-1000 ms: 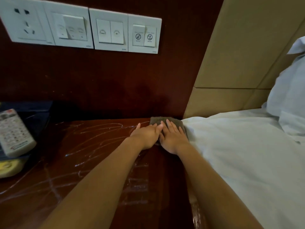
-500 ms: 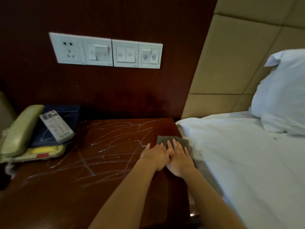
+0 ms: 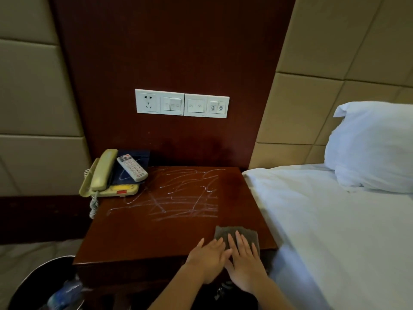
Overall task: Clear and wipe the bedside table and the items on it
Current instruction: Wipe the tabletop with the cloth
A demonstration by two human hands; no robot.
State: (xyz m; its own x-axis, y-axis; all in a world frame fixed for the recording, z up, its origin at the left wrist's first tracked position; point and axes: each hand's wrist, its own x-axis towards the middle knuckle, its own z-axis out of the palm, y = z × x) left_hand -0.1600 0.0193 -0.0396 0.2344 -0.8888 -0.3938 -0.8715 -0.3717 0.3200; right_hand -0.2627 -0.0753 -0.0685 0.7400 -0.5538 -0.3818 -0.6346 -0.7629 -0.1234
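- Dark red-brown bedside table (image 3: 143, 238), wood with a smooth glossy top, square in shape, marked by many thin white scribble lines (image 3: 178, 198) over the middle and the back part.
- Grey cloth (image 3: 234, 233), rough and flat, about rectangular, lying at the near right corner of the table top, just beside the bed.
- Right hand (image 3: 244, 262) flat on the cloth, palm down, fingers straight and a little spread, fingertips reaching toward the cloth's far edge.
- Left hand (image 3: 209, 259) flat too, touching the right hand at its side, fingers straight and close to each other, thumb apart to the left; only its fingertips seem to reach the cloth's left edge, the rest lying on bare wood.
- Nothing gripped or pinched by either hand, only pressing down.
- At the far left corner: beige plastic telephone (image 3: 105, 177) with a curled cord hanging over the table's edge, handset in its cradle.
- Dark blue flat folder (image 3: 134, 159) lying partly on the telephone, and a white remote control (image 3: 132, 167) with many small buttons lying tilted on the folder.
- Round dark bin (image 3: 33, 285) on the floor at the near left of the table, with a clear crumpled plastic piece (image 3: 64, 294) inside; other contents too dark to tell.
- White switch and socket panel (image 3: 182, 103) of 4 plates on the dark wood wall (image 3: 167, 52) behind the table.
- Bed with smooth white sheet (image 3: 324, 231) at right, soft white pillow (image 3: 375, 144) on it, beige padded panels (image 3: 324, 63) behind.
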